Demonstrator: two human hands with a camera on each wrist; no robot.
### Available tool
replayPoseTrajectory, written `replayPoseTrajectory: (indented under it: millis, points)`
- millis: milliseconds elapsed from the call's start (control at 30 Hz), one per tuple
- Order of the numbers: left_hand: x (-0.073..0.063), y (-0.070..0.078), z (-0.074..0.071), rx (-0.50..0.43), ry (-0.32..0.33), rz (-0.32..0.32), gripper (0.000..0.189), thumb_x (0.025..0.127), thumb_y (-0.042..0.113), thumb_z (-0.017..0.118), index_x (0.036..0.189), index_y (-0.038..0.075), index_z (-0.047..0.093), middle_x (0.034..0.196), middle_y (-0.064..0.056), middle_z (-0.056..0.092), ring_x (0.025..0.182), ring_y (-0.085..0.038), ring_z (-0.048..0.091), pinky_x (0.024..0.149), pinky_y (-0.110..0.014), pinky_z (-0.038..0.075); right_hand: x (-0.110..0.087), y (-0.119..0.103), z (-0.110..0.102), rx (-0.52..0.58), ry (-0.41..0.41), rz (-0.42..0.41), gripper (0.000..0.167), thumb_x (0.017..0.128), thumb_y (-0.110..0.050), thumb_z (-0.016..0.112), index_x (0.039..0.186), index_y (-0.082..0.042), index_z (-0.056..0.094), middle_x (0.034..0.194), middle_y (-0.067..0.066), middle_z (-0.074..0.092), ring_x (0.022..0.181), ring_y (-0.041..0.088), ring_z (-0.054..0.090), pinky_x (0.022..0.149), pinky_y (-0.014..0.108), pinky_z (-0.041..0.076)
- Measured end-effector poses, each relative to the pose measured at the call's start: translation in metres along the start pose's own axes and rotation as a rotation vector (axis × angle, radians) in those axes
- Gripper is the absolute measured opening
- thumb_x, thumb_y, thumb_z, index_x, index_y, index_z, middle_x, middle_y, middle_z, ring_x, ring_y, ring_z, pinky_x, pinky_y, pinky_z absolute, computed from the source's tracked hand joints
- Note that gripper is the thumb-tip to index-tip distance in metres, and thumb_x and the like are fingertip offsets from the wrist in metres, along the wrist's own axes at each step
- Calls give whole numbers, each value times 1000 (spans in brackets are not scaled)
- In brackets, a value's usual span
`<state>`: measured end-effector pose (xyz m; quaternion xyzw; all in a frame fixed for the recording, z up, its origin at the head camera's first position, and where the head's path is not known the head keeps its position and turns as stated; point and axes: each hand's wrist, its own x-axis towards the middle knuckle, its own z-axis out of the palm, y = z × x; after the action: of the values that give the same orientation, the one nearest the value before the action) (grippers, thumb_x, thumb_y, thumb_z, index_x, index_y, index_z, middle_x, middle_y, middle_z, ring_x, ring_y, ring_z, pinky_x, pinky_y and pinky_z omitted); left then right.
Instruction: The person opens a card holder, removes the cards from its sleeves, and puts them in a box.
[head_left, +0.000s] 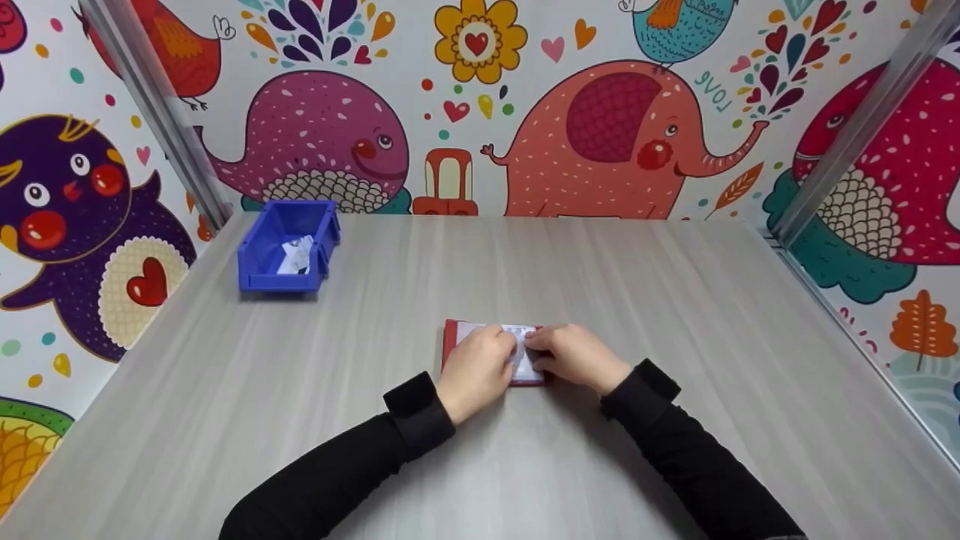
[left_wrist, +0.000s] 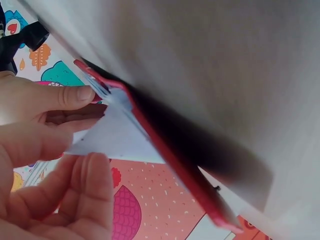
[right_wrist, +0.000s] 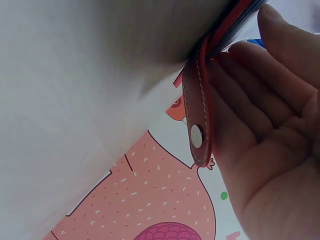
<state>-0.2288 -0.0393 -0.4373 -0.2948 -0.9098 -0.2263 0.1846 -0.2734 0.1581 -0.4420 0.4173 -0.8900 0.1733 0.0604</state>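
Head view: one red holder [head_left: 450, 342] with white leaves, lying on the tabletop [head_left: 187, 375] in front of the person, both hands upon it. One left hand [head_left: 476, 367], over the middle of the holder; thumb and fingers pinch the free corner of a white sheet [left_wrist: 120, 135], which the left wrist view shows raised from the red cover. One right hand [head_left: 577, 356], at the holder's right edge; thumb apart from the other fingers in the right wrist view, these nearly straight and beside the holder; whether they pinch a leaf cannot be told. One red strap [right_wrist: 192, 95], pale stitching, round metal snap [right_wrist: 196, 136], extending from the holder beside the right fingers. One blue bin [head_left: 277, 283], far left of the tabletop, well apart from the holder; white papers [head_left: 296, 255] inside, their print too small to read. Two black sleeves [head_left: 322, 480], each with a black wristband [head_left: 412, 397]. One printed wall [head_left: 480, 142], behind: elephant, whale, flower, hearts. Two metal posts [head_left: 157, 112], one at each side.
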Motion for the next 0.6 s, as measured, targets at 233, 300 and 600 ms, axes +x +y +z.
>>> replayPoseTrajectory:
  millis: [233, 300, 600]
  points:
    - [-2, -1, 0, 5, 18, -17, 5, 83, -4, 63, 85, 1, 62, 82, -10, 58, 75, -25, 58, 67, -38, 50, 0, 1, 1, -1, 0, 8, 21, 77, 5, 78, 96, 0, 73, 94, 9, 71, 87, 23, 67, 74, 36, 55]
    - [-3, -1, 0, 6, 17, -17, 5, 82, -4, 62, 84, 1, 61, 81, -10, 57, 74, -25, 58, 66, -38, 49, 0, 1, 1, -3, 0, 9, 21, 77, 5, 78, 97, 0, 73, 96, 9, 71, 88, 23, 67, 75, 37, 56]
    - [-4, -1, 0, 18, 1, -28, 6, 81, -5, 62, 83, 1, 60, 80, -10, 58, 73, -26, 59, 65, -38, 50, -1, 1, -4, -7, 66, 19, 28, 80, 3, 77, 107, 5, 72, 108, 16, 71, 101, 30, 67, 86, 42, 55]
